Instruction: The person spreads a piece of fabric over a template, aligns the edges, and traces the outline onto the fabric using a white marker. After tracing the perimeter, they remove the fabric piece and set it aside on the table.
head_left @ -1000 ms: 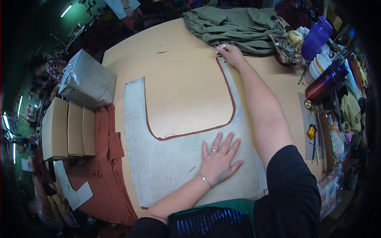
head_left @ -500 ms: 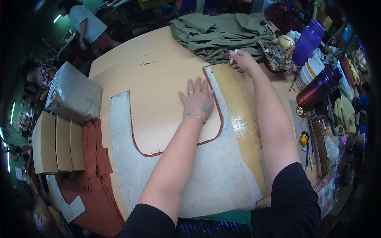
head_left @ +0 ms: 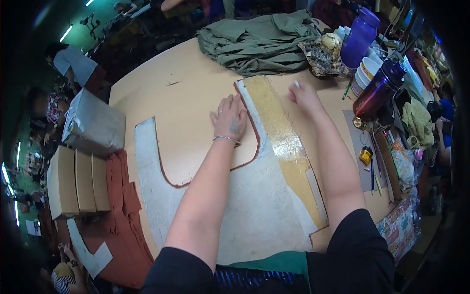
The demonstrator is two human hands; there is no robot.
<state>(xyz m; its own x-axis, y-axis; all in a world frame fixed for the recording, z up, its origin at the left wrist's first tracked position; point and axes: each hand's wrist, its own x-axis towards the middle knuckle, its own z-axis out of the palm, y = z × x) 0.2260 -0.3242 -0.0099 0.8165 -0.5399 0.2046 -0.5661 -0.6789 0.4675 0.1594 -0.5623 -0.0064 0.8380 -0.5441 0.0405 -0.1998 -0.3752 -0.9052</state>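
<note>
A large grey-white pattern piece (head_left: pixel 254 206) with a deep U-shaped cutout lies flat on the table. Reddish-brown fabric (head_left: pixel 254 134) shows as a thin line along the cutout's edge. Yellowish, shiny tape (head_left: pixel 281 132) covers its right side. My left hand (head_left: pixel 230 117) rests flat with fingers stretched, over the cutout and against its right arm. Beyond the taped edge, my right hand (head_left: pixel 306 98) is closed around a stick of white chalk (head_left: pixel 296 84); only its end shows, and the hand is slightly blurred.
Crumpled olive-green cloth (head_left: pixel 254 41) lies at the back. On the right stand a purple bottle (head_left: pixel 360 39), a dark red flask (head_left: pixel 379 90) and white tubs (head_left: pixel 364 78). Cardboard boxes (head_left: pixel 63 181), a grey box (head_left: pixel 93 122) and rust-red fabric (head_left: pixel 120 210) line the left. People are in the background.
My right hand has moved off the upper corner of the taped edge, rightward and a little nearer me, still with the chalk. My left hand stays flat. The camera view has shifted slightly.
</note>
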